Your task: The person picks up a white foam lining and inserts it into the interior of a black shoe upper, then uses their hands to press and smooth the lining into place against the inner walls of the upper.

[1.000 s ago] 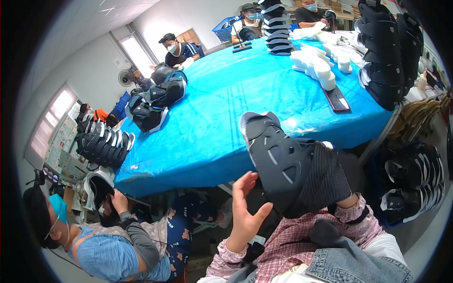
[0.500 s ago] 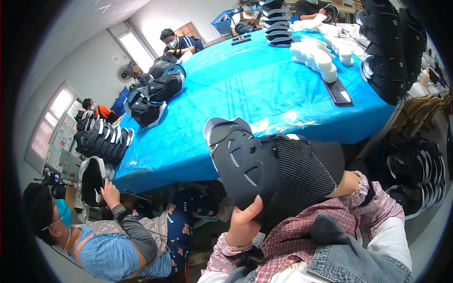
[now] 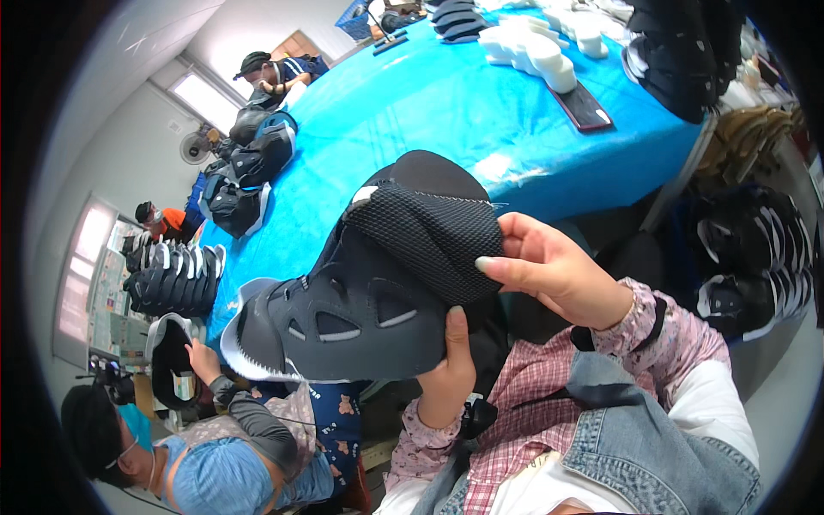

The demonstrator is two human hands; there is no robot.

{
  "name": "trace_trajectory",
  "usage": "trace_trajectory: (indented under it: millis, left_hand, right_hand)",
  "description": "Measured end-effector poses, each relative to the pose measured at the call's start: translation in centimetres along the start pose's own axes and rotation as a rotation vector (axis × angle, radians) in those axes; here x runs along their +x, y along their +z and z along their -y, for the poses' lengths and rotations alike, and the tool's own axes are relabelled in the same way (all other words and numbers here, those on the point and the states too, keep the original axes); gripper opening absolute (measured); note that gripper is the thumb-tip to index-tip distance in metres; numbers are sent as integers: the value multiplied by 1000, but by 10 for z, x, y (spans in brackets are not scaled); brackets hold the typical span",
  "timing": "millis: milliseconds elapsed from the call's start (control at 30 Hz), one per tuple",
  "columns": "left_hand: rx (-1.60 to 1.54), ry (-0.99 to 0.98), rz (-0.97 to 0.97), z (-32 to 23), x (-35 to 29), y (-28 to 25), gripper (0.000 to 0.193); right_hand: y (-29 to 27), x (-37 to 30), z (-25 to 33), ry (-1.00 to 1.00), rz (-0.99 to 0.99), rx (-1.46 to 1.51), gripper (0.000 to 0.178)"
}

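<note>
While left hand (image 3: 451,369) and right hand (image 3: 562,273) grip shoe upper (image 3: 356,343), blue table (image 3: 403,103) (glossy), pale room (image 3: 129,154).

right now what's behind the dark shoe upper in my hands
Blue table cover shows beyond the shoe upper, patterned trousers below it. Most fingers of the left hand are covered, as is anything directly behind.

table (image 3: 403,112): ahead | phone (image 3: 585,110): on table, right | shoe upper (image 3: 378,348): before table

Pale walls (image 3: 120,159) meet a whitish ceiling (image 3: 154,51); windows (image 3: 84,257) glow at left; a blue-covered table (image 3: 412,103) stands to their right.
</note>
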State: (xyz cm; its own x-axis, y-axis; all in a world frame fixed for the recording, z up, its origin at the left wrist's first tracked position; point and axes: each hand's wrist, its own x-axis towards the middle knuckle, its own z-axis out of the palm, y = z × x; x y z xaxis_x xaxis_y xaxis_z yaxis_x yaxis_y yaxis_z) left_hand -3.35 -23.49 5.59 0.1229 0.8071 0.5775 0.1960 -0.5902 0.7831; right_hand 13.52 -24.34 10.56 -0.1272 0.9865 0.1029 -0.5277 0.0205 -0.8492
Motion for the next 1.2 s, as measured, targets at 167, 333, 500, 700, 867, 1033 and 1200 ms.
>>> trace_trajectory:
  millis: [167, 333, 500, 700, 867, 1033, 1200]
  left_hand:
    - [-246, -186, 39, -13, -3, 1, 29]
    - [-481, -398, -60, -25, 6, -4, 39]
    - [-844, -497, -242, -29, 23, -19, 43]
    - [-768, -453, -132, -15, 19, -22, 44]
    - [-476, -378, -85, -11, 7, -15, 42]
    - [-1184, -461, -124, 0, 15, -78, 48]
    - [-968, -443, -581, 32, 15, -96, 53]
  right_hand:
    - [-49, 25, 19, -149, -62, -374, 25]
    - [-53, 38, 42, -291, -154, -496, 30]
    - [-37, 7, 21, -125, 92, -318, 32]
    - [-39, 3, 26, -370, 32, -696, 23]
    - [-67, 18, 74, -866, -27, -1224, 18]
    - [-38, -15, 63, -633, 92, -618, 27]
    - [14, -51, 52, -581, 728, -168, 17]
